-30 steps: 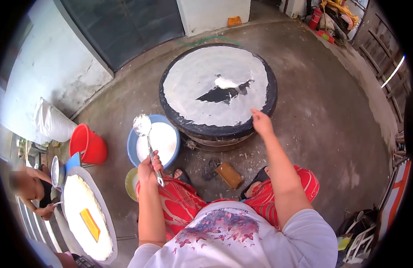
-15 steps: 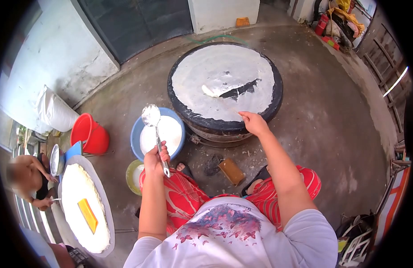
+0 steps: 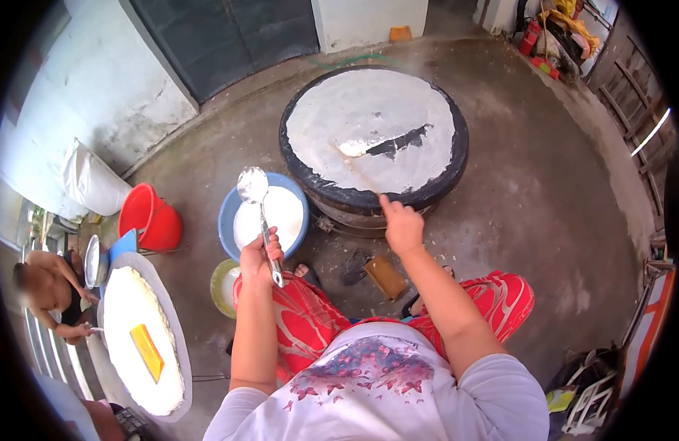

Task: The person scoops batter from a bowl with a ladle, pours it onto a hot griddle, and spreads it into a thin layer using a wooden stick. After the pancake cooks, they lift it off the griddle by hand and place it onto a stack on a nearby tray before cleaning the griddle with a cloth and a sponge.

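My left hand grips the handle of a metal ladle, whose bowl hangs over a blue basin of white batter. My right hand is closed at the near edge of a round black griddle. It seems to hold a thin stick that reaches onto the griddle. A thin white sheet covers the griddle top. Near the middle the sheet has a dark torn gap with a small folded lump at its left end.
On the concrete floor to the left stand a red bucket, a white sack and a small yellow-green bowl. A round tray holds stacked white sheets and a yellow piece. Another person crouches at far left. A brown block lies by my feet.
My right hand has slid from the griddle's right rim leftward to its near edge. The folded lump on the white sheet has shifted left. The ladle stays over the basin.
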Demonstrator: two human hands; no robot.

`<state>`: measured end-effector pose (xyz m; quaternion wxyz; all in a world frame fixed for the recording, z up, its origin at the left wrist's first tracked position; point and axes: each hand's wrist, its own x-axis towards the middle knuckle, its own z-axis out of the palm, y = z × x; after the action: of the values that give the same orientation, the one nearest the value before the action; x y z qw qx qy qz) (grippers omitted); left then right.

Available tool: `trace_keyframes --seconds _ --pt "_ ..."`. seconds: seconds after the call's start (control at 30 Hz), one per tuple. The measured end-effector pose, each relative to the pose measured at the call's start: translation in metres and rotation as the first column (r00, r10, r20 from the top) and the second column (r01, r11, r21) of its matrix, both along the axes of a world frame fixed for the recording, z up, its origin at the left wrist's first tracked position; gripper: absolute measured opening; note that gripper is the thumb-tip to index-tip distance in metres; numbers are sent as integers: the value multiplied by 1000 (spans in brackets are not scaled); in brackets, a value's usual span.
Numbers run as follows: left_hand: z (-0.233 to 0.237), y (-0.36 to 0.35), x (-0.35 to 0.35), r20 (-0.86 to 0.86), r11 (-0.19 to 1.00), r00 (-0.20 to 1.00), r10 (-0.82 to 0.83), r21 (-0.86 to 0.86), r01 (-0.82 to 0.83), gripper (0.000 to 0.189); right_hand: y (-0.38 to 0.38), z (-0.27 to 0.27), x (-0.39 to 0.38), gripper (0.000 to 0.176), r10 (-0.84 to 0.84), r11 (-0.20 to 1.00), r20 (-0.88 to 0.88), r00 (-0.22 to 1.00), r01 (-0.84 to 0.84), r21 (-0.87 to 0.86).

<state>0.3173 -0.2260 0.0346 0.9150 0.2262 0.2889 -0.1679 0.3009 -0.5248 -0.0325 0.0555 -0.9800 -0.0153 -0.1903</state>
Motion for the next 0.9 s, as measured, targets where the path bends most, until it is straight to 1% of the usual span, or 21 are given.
trace_keyframes --seconds 0.07,0.13,0.2,0.27,0.3,0.33,0.4,0.43,0.47,0.53,0.57,0.63,0.67,0.73,0.8,0.83,0.87,0.9 --pt "-1 0 -1 13 1000 1000 -5 4 5 29 -26 -3 0 40 -139 989 -9 990 139 -58" --pt "-2 2 -2 18 1000 1000 -5 -2 5 29 -49 6 -1 43 -287 958 -84 954 287 -10" --pt "-3 3 -3 22 1000 1000 -6 -10 6 29 -54 15 -4 45 -347 900 -58 936 350 262" --pt "-4 4 -1 23 1000 1000 10 5 -10 29 -41 7 -8 45 -222 917 103 970 172 361" --pt "-4 4 0 13 1000 1000 16 -2 -16 29 -28 20 -15 45 -107 945 39 994 89 316" --pt "-3 2 0 12 1000 1000 16 2 -16 29 -26 15 -18 45 -26 978 -29 999 32 204" --pt "1 1 0 -3 1000 1000 16 -20 -16 29 -47 -2 -11 44 -128 990 21 992 127 56" --pt "1 3 0 -5 1000 1000 15 -14 -15 29 -64 -6 -6 42 -221 974 15 975 220 49" --pt "0 3 -1 -4 1000 1000 8 -7 -8 29 -77 3 -3 42 -304 950 33 952 300 81" --pt "-1 1 -1 -1 1000 1000 -13 -3 13 29 -92 11 3 42 -412 889 -33 911 409 204" --pt "-2 2 -1 4 1000 1000 -11 2 11 28 -91 12 2 42 -419 886 -29 907 416 203" --pt "1 0 -1 5 1000 1000 -1 26 0 28 -75 8 1 42 -415 819 24 910 362 446" --pt "2 -1 -1 7 1000 1000 -3 27 3 28 -65 5 -5 45 -303 876 161 939 208 435" --pt "2 -2 0 -12 1000 1000 6 20 -6 28 -64 7 -14 46 -276 934 -38 960 277 224" --pt "2 -3 1 -10 1000 1000 -5 18 5 28 -90 -1 -9 46 -389 914 12 921 384 132" --pt "1 -3 0 -11 1000 1000 -12 13 12 27 -103 -3 -8 44 -428 900 13 904 425 98" --pt "0 -2 -1 -14 1000 1000 -18 17 19 27 -104 2 -6 44 -434 897 9 901 431 101" --pt "-1 -1 0 -16 1000 1000 -15 17 16 27 -108 10 -6 44 -463 871 -57 885 465 157"
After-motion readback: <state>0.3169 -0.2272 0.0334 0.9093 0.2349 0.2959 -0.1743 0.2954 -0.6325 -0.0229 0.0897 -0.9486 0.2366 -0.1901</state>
